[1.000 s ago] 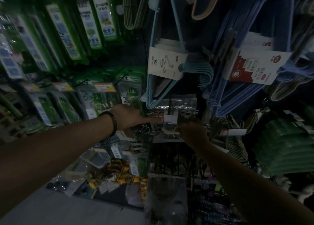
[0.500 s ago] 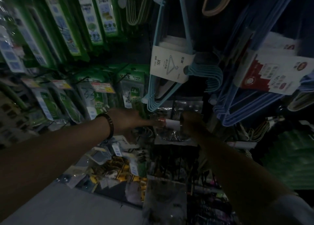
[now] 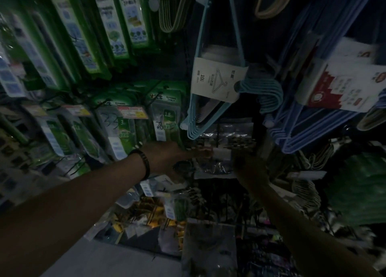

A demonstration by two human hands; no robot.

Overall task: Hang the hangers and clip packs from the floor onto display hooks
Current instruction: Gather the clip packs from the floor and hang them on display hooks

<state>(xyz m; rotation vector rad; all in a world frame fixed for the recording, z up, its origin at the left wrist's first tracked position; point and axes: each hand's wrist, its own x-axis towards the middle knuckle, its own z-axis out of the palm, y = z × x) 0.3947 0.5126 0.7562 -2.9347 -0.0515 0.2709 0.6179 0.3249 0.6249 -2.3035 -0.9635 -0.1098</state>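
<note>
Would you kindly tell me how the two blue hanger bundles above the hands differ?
The left hanger bundle is pale turquoise; the right hanger bundle is a deeper periwinkle. The left carries a cream label with a hanger drawing; the right a red-and-white label. Both hang on display.

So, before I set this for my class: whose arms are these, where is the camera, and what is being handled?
There is no machine: a person wears a wide-angle camera on the head, so you look forward and down along their own arms. The left hand, with a dark wristband, and the right hand meet at a clear plastic pack at a shop display wall. It is too dark to tell how the fingers hold it. Above hang light-blue hangers; to the left, green packs on hooks. Below, loose packs lie on the floor.
</note>
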